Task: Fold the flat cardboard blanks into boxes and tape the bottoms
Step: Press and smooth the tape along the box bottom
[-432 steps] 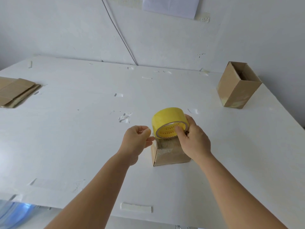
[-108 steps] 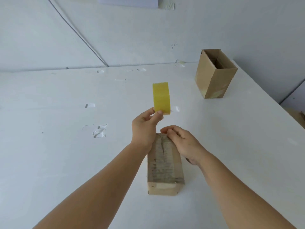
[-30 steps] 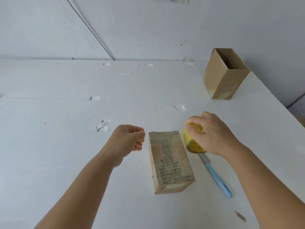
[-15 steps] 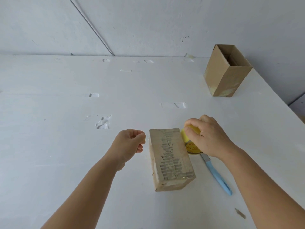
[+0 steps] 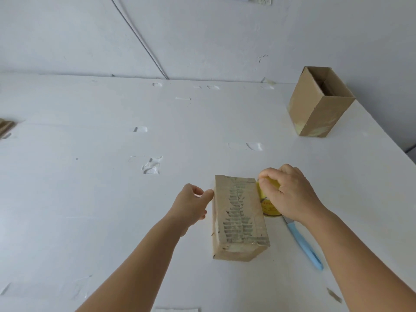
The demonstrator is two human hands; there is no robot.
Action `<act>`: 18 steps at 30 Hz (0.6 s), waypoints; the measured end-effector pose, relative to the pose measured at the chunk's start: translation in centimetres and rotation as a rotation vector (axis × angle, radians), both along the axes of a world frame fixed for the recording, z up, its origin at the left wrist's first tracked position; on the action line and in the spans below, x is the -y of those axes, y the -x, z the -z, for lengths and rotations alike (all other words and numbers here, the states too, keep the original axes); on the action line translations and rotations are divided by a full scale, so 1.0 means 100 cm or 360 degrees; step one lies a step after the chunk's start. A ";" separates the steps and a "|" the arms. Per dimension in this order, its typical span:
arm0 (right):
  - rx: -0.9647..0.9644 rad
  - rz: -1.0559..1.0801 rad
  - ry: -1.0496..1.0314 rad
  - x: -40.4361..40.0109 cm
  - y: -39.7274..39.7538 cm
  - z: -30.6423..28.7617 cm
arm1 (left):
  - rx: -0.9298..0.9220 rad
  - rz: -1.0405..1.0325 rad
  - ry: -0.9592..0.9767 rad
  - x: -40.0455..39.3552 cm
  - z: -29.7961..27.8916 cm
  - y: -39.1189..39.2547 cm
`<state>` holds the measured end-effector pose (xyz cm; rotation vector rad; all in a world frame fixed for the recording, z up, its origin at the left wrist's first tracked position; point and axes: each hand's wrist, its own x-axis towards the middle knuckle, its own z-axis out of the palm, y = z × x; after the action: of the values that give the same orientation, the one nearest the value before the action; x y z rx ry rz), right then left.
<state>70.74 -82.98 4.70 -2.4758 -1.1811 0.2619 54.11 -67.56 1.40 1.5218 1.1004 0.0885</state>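
A small cardboard box (image 5: pixel 238 217) stands bottom-up on the white table (image 5: pixel 90 199), its taped seam facing up. My right hand (image 5: pixel 290 194) grips the yellow tape roll (image 5: pixel 269 203) against the box's right side, fingers curled over the roll. My left hand (image 5: pixel 191 206) is at the box's upper left edge, and its thumb and forefinger touch or pinch that edge. A second folded box (image 5: pixel 317 104) stands upright and open at the far right.
A blue-handled knife (image 5: pixel 304 244) lies on the table right of the box, under my right wrist. Flat cardboard blanks (image 5: pixel 5 128) show at the left edge. Scraps of tape (image 5: pixel 152 165) stick to the table. The table's right edge runs diagonally near the far box.
My left hand has moved right from beside the box to touch its left edge. My right hand with the tape roll has stayed against the box's right side.
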 end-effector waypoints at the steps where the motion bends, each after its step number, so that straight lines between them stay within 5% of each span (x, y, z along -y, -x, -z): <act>1: 0.0008 -0.0001 0.0009 0.000 0.001 0.000 | 0.0027 -0.0055 -0.0188 0.003 -0.001 -0.001; 5: 0.0003 0.0038 -0.0025 0.001 0.003 0.001 | 0.0429 -0.0035 -0.0513 0.021 -0.016 0.003; 9: 0.0060 0.0035 -0.0013 0.003 0.003 0.003 | 0.0616 0.0383 -0.0136 0.048 -0.018 0.006; 14: 0.0045 0.0013 -0.0022 0.004 0.002 0.004 | 0.0410 0.0563 0.0243 0.034 -0.024 0.005; 18: 0.0041 0.0002 -0.0007 0.005 0.003 0.002 | 0.0054 0.0854 -0.1106 0.025 -0.034 -0.018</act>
<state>70.47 -83.51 4.49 -2.4831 -1.1896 0.2273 55.94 -70.09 4.83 2.3839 0.6152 0.1330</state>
